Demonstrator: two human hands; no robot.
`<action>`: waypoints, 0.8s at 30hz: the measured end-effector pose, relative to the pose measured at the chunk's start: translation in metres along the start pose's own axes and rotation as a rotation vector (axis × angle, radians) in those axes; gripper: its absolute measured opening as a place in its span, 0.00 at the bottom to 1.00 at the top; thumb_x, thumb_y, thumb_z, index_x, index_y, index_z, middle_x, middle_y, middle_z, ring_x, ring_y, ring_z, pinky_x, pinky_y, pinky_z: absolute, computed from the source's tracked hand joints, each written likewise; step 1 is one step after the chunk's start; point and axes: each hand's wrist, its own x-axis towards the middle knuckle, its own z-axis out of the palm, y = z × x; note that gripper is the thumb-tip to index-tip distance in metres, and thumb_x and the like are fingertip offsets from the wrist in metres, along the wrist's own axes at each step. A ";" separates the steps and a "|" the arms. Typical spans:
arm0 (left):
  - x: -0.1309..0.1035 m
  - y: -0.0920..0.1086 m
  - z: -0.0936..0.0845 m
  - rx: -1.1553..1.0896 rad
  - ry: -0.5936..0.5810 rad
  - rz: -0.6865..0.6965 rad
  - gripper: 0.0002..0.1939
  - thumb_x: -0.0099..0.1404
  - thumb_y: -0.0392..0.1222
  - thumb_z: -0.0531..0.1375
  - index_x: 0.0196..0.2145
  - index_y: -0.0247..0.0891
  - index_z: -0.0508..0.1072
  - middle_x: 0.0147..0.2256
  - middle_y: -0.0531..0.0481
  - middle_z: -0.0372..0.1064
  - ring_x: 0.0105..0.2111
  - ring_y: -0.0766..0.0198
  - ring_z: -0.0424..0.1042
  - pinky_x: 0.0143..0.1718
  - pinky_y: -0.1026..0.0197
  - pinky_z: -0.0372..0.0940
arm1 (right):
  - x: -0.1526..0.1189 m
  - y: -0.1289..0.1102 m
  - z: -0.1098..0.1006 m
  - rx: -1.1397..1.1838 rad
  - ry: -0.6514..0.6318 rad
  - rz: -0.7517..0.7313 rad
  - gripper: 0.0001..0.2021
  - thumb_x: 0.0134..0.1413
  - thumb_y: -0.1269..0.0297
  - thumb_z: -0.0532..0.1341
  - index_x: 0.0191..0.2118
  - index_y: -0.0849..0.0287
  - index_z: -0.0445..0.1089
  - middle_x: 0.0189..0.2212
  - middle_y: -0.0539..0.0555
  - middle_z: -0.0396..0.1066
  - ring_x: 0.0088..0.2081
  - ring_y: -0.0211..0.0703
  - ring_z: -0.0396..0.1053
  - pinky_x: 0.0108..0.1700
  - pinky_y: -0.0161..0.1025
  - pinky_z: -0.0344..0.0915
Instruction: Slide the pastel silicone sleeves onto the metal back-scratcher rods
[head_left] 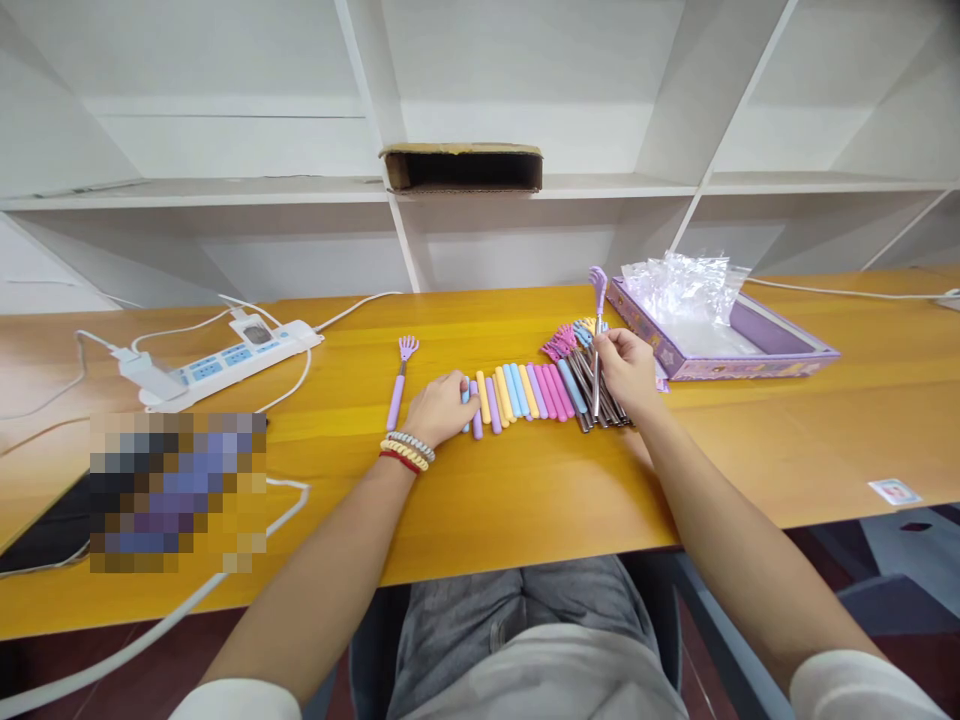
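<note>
Now | R hand [628, 368] pinching metal claw rod [597, 375] | L hand [441, 406] at rnd tubes [520, 390], grip unclear

One handled scratcher [396, 393], over a dozen coloured handles [547, 391]
One purple-headed rod [598, 322]; more rods [613, 411], too overlapped to count; one power strip [240, 360], one purple tray [750, 368], one cardboard box [461, 149], one small card [895, 491], three bracelets [406, 451].
</note>
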 end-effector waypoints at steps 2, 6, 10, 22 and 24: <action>0.000 0.000 0.000 -0.003 -0.014 0.003 0.12 0.61 0.46 0.53 0.40 0.39 0.68 0.39 0.45 0.72 0.38 0.56 0.71 0.34 0.59 0.60 | 0.000 0.001 0.000 -0.016 -0.014 -0.004 0.12 0.53 0.53 0.55 0.29 0.57 0.63 0.20 0.48 0.64 0.23 0.38 0.61 0.28 0.37 0.60; -0.001 -0.001 0.000 0.024 -0.029 0.050 0.17 0.61 0.45 0.53 0.46 0.41 0.68 0.41 0.45 0.72 0.41 0.54 0.71 0.39 0.58 0.61 | 0.001 0.003 0.001 -0.066 -0.030 -0.019 0.13 0.53 0.52 0.54 0.30 0.57 0.64 0.21 0.49 0.65 0.24 0.40 0.63 0.29 0.37 0.61; -0.001 0.000 -0.001 0.083 -0.067 0.092 0.15 0.61 0.45 0.52 0.44 0.43 0.71 0.38 0.45 0.71 0.40 0.53 0.71 0.39 0.57 0.62 | 0.000 0.004 0.002 -0.059 -0.032 -0.054 0.13 0.54 0.53 0.54 0.29 0.57 0.63 0.22 0.50 0.67 0.25 0.39 0.64 0.31 0.37 0.62; -0.001 0.006 -0.001 0.163 -0.091 0.062 0.13 0.64 0.46 0.49 0.43 0.41 0.66 0.40 0.44 0.73 0.40 0.52 0.72 0.38 0.55 0.63 | -0.001 0.001 0.002 -0.054 -0.064 -0.036 0.15 0.55 0.52 0.53 0.27 0.57 0.64 0.20 0.49 0.64 0.24 0.39 0.62 0.30 0.37 0.61; 0.000 0.007 -0.001 0.153 -0.088 0.042 0.13 0.64 0.45 0.49 0.43 0.40 0.65 0.39 0.43 0.73 0.40 0.51 0.72 0.38 0.55 0.62 | -0.001 0.001 0.002 -0.047 -0.063 -0.041 0.15 0.55 0.52 0.53 0.27 0.57 0.64 0.20 0.49 0.64 0.24 0.39 0.62 0.30 0.37 0.61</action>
